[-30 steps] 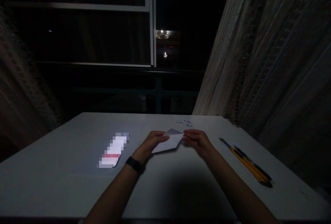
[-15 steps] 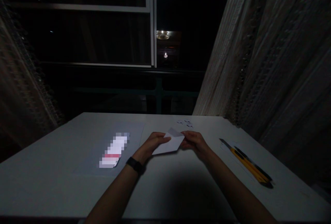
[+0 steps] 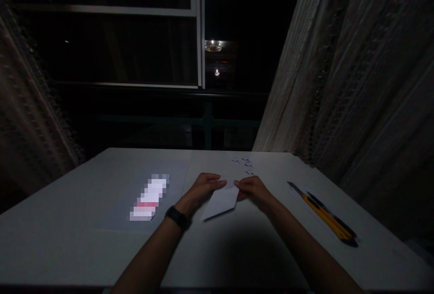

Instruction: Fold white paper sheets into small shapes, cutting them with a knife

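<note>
A folded piece of white paper is held between my two hands, tilted above the table, its lower edge slanting toward me. My left hand pinches its upper left side with the thumb on top; a dark band sits on that wrist. At the upper right corner, my right hand grips the same paper between thumb and fingers. The fingers under the paper are partly hidden. Just beyond my hands, several small paper pieces with dark marks lie on the table.
On the white table, a lit phone with a pixelated screen rests on a pale sheet at the left. A yellow box cutter lies at the right beside a dark, slim pen-like item. Curtains hang on both sides of a window.
The paper has turned and tipped, its pointed flap no longer standing up and its lower end now nearer me. Both hands have shifted slightly along its top edge.
</note>
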`<action>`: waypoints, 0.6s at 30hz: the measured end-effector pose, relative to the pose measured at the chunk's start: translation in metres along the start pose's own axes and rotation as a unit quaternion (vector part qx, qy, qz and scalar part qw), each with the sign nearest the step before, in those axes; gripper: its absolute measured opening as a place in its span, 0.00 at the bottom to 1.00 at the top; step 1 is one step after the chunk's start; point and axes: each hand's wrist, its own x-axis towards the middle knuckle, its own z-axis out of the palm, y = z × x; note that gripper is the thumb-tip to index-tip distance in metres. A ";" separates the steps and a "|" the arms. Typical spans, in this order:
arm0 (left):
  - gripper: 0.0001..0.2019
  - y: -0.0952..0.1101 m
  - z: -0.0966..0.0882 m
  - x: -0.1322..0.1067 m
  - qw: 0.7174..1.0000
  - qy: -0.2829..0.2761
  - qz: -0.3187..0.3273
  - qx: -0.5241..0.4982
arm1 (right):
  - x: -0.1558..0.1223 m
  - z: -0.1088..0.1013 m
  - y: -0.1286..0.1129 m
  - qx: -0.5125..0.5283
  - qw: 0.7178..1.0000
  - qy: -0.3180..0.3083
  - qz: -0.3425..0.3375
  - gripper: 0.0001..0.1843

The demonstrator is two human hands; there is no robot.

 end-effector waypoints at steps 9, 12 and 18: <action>0.16 -0.006 0.001 0.006 0.992 0.105 0.048 0.042 | -0.003 0.010 0.006 -0.007 0.999 -0.043 -0.011 0.23; 0.17 -0.005 0.003 0.007 0.989 0.131 0.065 0.027 | -0.004 0.016 0.010 -0.001 0.997 -0.075 -0.002 0.25; 0.18 -0.004 0.007 0.007 0.981 0.168 0.094 0.004 | -0.002 0.023 0.017 0.048 0.998 -0.022 -0.017 0.23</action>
